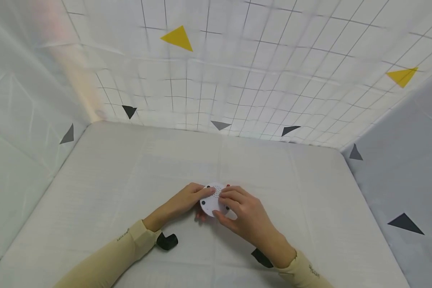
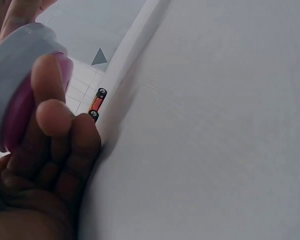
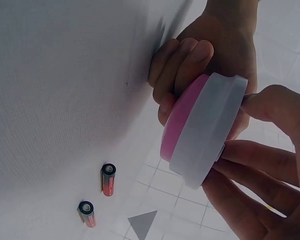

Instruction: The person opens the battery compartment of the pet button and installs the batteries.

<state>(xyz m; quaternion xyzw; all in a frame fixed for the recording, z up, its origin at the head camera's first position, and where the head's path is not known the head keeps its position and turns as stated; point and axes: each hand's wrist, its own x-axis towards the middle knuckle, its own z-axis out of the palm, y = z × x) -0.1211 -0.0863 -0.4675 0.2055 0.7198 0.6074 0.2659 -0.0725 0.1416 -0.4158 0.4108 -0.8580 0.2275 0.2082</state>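
A round device, white [image 1: 210, 209] on one side and pink [image 3: 182, 117] on the other, is held off the table between both hands. Its white face carries a cluster of small holes and dark round feet. My left hand [image 1: 185, 200] grips it at its left edge, thumb on the white face and fingers beneath the pink side. My right hand [image 1: 247, 212] has its thumb and bent fingertips on the white face, covering part of it. Beyond the device, two red-and-black batteries [image 3: 108, 179] are on the table; the right hand mostly hides them in the head view.
A pale cloth covers the table [image 1: 158, 160]. White sheeting hangs at the back [image 1: 230, 80], with grid lines and triangular markers, and at both sides. Black wrist cameras [image 1: 167, 242] sit under the forearms.
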